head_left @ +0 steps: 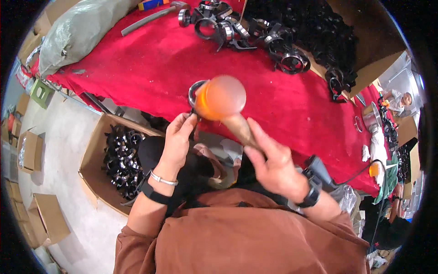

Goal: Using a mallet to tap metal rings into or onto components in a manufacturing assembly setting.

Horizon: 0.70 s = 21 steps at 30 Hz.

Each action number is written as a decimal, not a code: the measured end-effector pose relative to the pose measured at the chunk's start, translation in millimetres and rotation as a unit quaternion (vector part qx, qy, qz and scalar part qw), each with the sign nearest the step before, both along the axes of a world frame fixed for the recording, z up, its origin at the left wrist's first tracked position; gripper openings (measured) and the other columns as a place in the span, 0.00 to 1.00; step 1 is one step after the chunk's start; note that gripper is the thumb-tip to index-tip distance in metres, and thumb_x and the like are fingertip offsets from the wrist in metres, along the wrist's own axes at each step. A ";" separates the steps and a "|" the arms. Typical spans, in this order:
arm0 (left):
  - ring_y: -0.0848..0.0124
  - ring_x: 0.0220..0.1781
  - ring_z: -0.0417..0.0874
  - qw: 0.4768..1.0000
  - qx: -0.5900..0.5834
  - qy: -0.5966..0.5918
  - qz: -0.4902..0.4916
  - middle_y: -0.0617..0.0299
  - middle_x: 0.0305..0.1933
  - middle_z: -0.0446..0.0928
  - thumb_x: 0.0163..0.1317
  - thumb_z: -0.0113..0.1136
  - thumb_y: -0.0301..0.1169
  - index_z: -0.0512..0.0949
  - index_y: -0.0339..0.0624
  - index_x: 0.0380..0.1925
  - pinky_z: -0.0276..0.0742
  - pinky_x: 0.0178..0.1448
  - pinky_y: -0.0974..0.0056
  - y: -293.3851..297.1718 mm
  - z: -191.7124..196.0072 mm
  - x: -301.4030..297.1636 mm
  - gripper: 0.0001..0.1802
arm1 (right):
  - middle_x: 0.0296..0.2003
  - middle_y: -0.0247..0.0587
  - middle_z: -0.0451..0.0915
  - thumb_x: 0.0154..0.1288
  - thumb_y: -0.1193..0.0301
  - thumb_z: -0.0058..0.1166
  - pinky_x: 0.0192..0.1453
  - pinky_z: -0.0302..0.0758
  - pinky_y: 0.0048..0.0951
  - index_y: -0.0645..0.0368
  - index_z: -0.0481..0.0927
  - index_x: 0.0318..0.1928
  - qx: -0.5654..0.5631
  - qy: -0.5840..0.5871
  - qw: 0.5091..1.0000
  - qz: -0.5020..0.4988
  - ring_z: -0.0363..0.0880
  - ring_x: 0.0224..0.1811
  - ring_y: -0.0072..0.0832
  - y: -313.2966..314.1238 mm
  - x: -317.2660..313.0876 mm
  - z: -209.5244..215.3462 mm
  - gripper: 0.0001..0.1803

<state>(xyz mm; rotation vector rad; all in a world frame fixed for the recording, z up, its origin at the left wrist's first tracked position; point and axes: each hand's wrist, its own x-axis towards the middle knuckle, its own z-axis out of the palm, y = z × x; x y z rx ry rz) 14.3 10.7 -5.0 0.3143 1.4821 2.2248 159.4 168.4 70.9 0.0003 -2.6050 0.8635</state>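
Observation:
My right hand [279, 168] is closed round the handle of a mallet [224, 97]. Its rounded orange head is raised over the near edge of the red-covered table [155, 68] and is slightly blurred. Left of the head, my left hand [177, 136] pinches the black end of a ring-shaped part [193, 91] with a silver metal band. The mallet head hides much of this part, so I cannot tell whether the two touch. Farther back on the cloth lie several similar black parts with silver rings [223, 29].
A cardboard box [93, 160] of black-and-silver parts stands on the floor at left. Another box [381, 39] holds black parts at the far right. A hammer [153, 19] and a full plastic sack [82, 34] lie at the far left. Another person [399, 101] is at the right.

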 end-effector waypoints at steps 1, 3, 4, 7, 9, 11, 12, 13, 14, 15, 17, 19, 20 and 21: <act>0.81 0.25 0.67 1.000 -0.008 0.005 0.003 0.70 0.24 0.69 0.63 0.50 0.32 0.72 0.41 0.30 0.63 0.30 0.75 -2.5 -0.9 2.5 0.07 | 0.25 0.53 0.73 0.57 0.74 0.53 0.29 0.72 0.40 0.55 0.61 0.62 0.002 -0.009 1.000 0.013 0.75 0.24 0.47 2.1 3.1 6.9 0.31; 0.81 0.25 0.66 1.000 -0.020 -0.021 0.012 0.70 0.23 0.69 0.63 0.50 0.32 0.72 0.40 0.30 0.63 0.31 0.75 1.9 5.8 3.5 0.07 | 0.25 0.54 0.73 0.57 0.74 0.53 0.30 0.72 0.40 0.55 0.61 0.62 0.010 -0.009 1.000 0.024 0.75 0.25 0.47 4.7 0.6 11.5 0.31; 0.81 0.25 0.66 1.000 -0.018 -0.017 0.013 0.70 0.23 0.69 0.63 0.50 0.32 0.72 0.40 0.30 0.63 0.31 0.75 1.7 5.7 2.7 0.07 | 0.25 0.54 0.73 0.57 0.75 0.53 0.30 0.72 0.40 0.55 0.61 0.62 0.001 0.055 0.998 0.023 0.75 0.25 0.47 1.0 -1.0 10.1 0.31; 0.80 0.26 0.67 0.999 -0.015 0.008 0.028 0.70 0.23 0.69 0.62 0.51 0.31 0.72 0.40 0.28 0.63 0.31 0.74 1.9 10.6 2.3 0.07 | 0.29 0.55 0.75 0.58 0.75 0.53 0.33 0.74 0.37 0.56 0.61 0.62 -0.016 0.031 0.999 -0.006 0.76 0.29 0.46 2.8 -1.0 -2.4 0.30; 0.79 0.24 0.68 1.000 -0.009 0.012 0.023 0.68 0.22 0.69 0.62 0.50 0.32 0.72 0.40 0.28 0.63 0.30 0.74 -6.6 7.4 0.4 0.08 | 0.40 0.57 0.77 0.60 0.73 0.52 0.43 0.75 0.30 0.58 0.63 0.61 -0.120 -0.041 0.992 0.005 0.80 0.39 0.34 8.3 -5.2 9.5 0.27; 0.78 0.23 0.68 0.999 -0.031 0.023 0.037 0.67 0.20 0.69 0.61 0.51 0.32 0.72 0.38 0.27 0.63 0.30 0.73 -26.7 12.0 0.3 0.09 | 0.46 0.52 0.77 0.61 0.73 0.51 0.50 0.71 0.25 0.61 0.63 0.60 -0.232 -0.144 0.962 -0.021 0.75 0.46 0.23 23.6 -3.7 20.5 0.26; 0.77 0.22 0.69 0.998 -0.039 0.022 0.046 0.67 0.20 0.70 0.61 0.51 0.32 0.73 0.38 0.27 0.64 0.31 0.73 -41.3 15.8 -2.4 0.09 | 0.45 0.49 0.77 0.62 0.73 0.50 0.51 0.70 0.24 0.62 0.63 0.60 -0.189 -0.104 0.976 -0.016 0.74 0.46 0.21 34.6 1.7 18.7 0.26; 0.76 0.23 0.70 0.996 -0.039 0.008 0.075 0.65 0.20 0.70 0.60 0.52 0.31 0.73 0.37 0.28 0.65 0.32 0.72 -60.6 17.8 -4.8 0.08 | 0.46 0.48 0.77 0.62 0.73 0.50 0.52 0.69 0.24 0.62 0.63 0.60 -0.211 -0.101 0.972 -0.028 0.73 0.47 0.21 44.9 8.4 21.0 0.26; 0.74 0.24 0.71 0.993 -0.039 -0.008 0.107 0.64 0.20 0.71 0.59 0.52 0.31 0.73 0.36 0.28 0.66 0.33 0.72 -84.2 15.1 -9.4 0.08 | 0.46 0.46 0.77 0.62 0.73 0.50 0.53 0.69 0.24 0.63 0.63 0.60 -0.232 -0.099 0.967 -0.038 0.72 0.48 0.22 54.7 14.4 24.3 0.25; 0.73 0.28 0.73 0.991 -0.052 0.010 0.121 0.62 0.23 0.72 0.60 0.52 0.31 0.73 0.35 0.31 0.68 0.37 0.71 -112.4 11.0 -16.2 0.09 | 0.42 0.40 0.77 0.63 0.73 0.49 0.46 0.73 0.23 0.62 0.63 0.60 -0.228 -0.089 0.969 -0.043 0.75 0.40 0.21 64.6 19.7 29.5 0.25; 0.69 0.37 0.75 0.965 -0.178 0.031 0.189 0.55 0.32 0.75 0.60 0.51 0.33 0.73 0.33 0.37 0.69 0.43 0.67 -158.7 2.9 -34.8 0.12 | 0.31 0.31 0.74 0.64 0.72 0.47 0.29 0.70 0.18 0.61 0.61 0.62 -0.281 -0.114 0.951 -0.062 0.68 0.24 0.14 82.2 26.0 37.5 0.26; 0.62 0.44 0.75 0.802 -0.509 0.158 0.268 0.48 0.41 0.74 0.61 0.50 0.36 0.71 0.31 0.42 0.69 0.48 0.62 -202.2 -7.1 -66.4 0.18 | 0.25 0.29 0.71 0.66 0.69 0.45 0.24 0.67 0.16 0.58 0.58 0.64 -0.306 -0.083 0.946 -0.063 0.66 0.20 0.13 99.4 27.8 30.6 0.27; 0.58 0.47 0.74 0.619 -0.686 0.265 0.276 0.45 0.45 0.73 0.61 0.50 0.38 0.70 0.30 0.45 0.69 0.50 0.60 -217.2 -16.9 -84.0 0.21 | 0.25 0.29 0.71 0.66 0.69 0.45 0.24 0.67 0.16 0.58 0.58 0.64 -0.309 -0.081 0.946 -0.061 0.66 0.20 0.13 102.8 23.4 31.5 0.27; 0.53 0.46 0.74 0.589 -0.658 0.337 0.325 0.43 0.42 0.74 0.59 0.52 0.38 0.72 0.30 0.43 0.68 0.50 0.56 -191.9 0.9 -90.7 0.20 | 0.24 0.30 0.71 0.66 0.68 0.44 0.23 0.68 0.16 0.57 0.58 0.64 -0.348 -0.117 0.927 -0.072 0.67 0.19 0.14 105.2 19.4 30.7 0.27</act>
